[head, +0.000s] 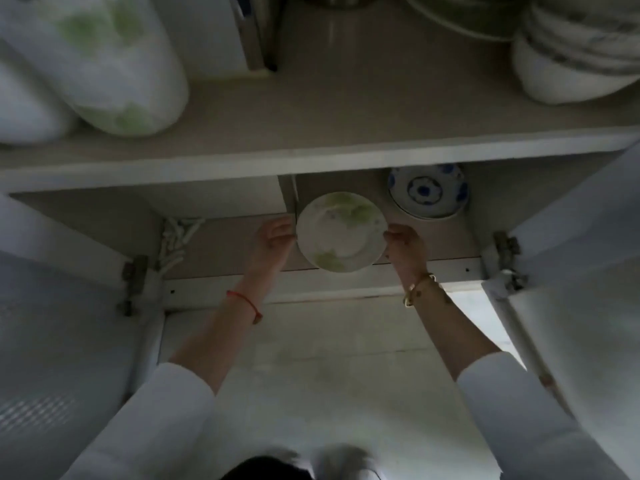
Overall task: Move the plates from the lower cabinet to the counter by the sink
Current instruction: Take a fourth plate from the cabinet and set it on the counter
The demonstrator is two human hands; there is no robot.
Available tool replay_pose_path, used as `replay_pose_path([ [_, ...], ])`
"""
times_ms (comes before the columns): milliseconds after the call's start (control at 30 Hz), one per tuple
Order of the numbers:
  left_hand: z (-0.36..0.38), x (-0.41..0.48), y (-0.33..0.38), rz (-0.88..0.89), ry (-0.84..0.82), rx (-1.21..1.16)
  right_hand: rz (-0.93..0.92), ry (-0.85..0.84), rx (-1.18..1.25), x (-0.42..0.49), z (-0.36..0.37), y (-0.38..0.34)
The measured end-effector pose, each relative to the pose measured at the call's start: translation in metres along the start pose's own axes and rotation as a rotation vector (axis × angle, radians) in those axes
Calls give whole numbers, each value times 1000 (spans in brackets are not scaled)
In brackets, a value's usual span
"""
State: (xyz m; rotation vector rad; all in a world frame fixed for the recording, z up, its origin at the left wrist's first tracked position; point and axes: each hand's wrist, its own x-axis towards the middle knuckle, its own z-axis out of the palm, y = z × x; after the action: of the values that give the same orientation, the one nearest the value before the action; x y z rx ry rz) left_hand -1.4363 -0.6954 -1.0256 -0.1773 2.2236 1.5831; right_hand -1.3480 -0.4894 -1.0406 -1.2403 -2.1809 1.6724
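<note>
- The lower cabinet (221,209), pale inside with an upright divider at the middle, stands open. Its left door (62,323) and right door (571,306) are both swung wide.
- A round white plate with green leaf prints (341,232) is held at the cabinet's mouth, in front of the divider. Its face is turned up toward the camera and its lower rim overlaps the front edge of the cabinet floor.
- The left hand (275,233) has its grip on the plate's left rim with curled fingers. A red string bracelet (244,303) sits on that wrist.
- The right hand (403,239) has its grip on the right rim, fingers curled over the edge. A gold bangle (420,285) sits on that wrist.
- In the right compartment, behind the held plate and just beside it, lies a white dish with a blue flower pattern (427,192). It rests on at least one more dish.
- In the left compartment, at its left wall, lies a heap of small white pieces (176,240), too blurred to identify.
- On the beige surface (346,98) above the cabinet, at the left, sits blurred white crockery with green blotches (114,64).
- At the right of the surface sits a stack of white bowls with grey-blue marks (575,57).
</note>
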Motion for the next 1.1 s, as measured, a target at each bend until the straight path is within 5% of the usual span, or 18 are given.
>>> replay_pose_path([
  [400,29,63,-42,84,-85,294,-160,36,-336,59,31,48],
  [800,31,65,-59,37,-14,219,-108,142,-252,59,29,51],
  [1100,-7,-36,-2,-12,4,241,-29,161,-181,-41,-17,12],
])
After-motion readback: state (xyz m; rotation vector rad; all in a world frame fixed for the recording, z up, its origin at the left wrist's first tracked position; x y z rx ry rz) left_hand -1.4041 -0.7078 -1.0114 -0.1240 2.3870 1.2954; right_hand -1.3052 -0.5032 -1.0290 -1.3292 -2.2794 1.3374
